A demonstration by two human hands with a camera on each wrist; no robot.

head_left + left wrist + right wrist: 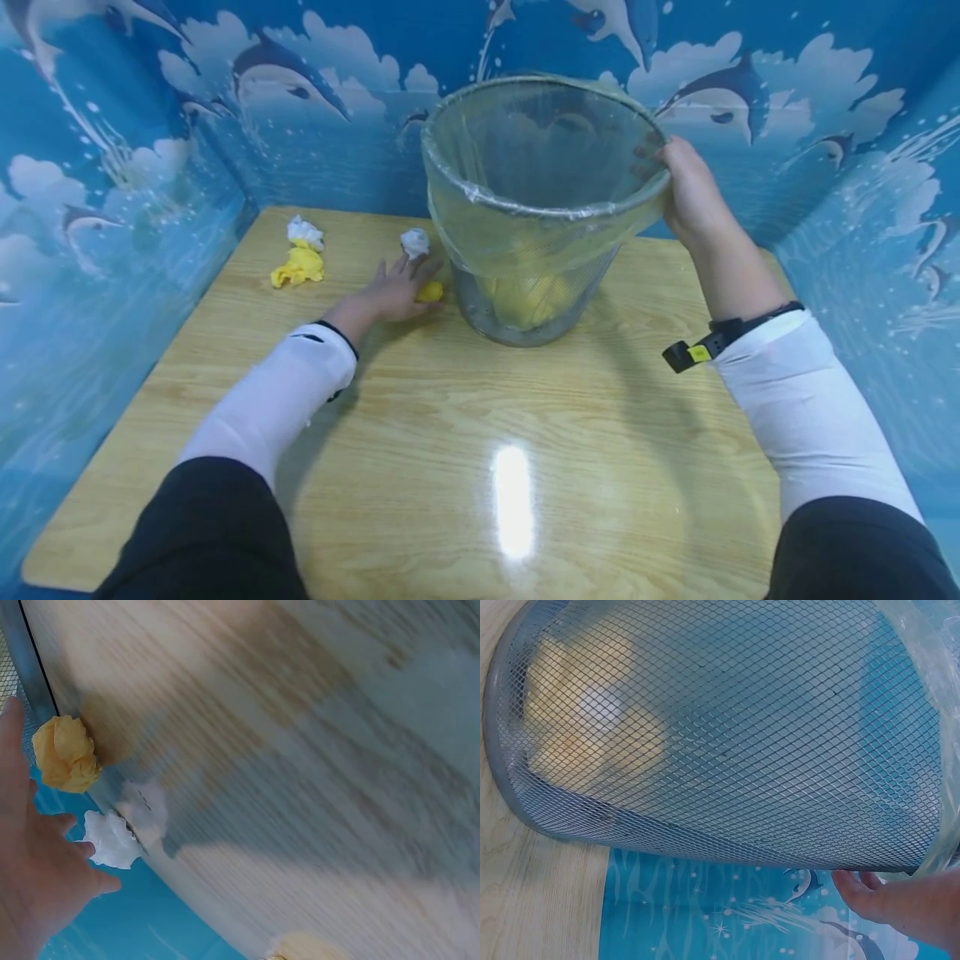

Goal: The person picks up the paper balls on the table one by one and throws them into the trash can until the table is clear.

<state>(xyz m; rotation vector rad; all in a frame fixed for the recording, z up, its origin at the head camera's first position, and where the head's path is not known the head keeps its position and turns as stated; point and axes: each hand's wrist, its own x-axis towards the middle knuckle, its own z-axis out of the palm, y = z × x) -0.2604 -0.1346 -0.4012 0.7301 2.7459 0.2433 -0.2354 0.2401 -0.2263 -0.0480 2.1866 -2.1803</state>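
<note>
A grey mesh waste basket [525,250] lined with a clear plastic bag stands on the wooden table [480,433]. My right hand [678,179] grips its rim on the right, fingers over the edge; the right wrist view shows the mesh wall [720,735] and the fingertips [866,889] at the rim. My left hand [397,287] lies on the table left of the basket with its fingers spread. A yellow paper ball [431,292] sits at its thumb and a white paper ball [415,242] just past the fingertips. The left wrist view shows the yellow ball [66,754] and white ball [112,840] ahead of the fingers [45,855].
Yellow crumpled paper [528,300] lies inside the basket. Another yellow wad [298,267] and a white wad [304,232] sit near the table's far left. Blue dolphin-patterned walls [112,208] close in the table on three sides.
</note>
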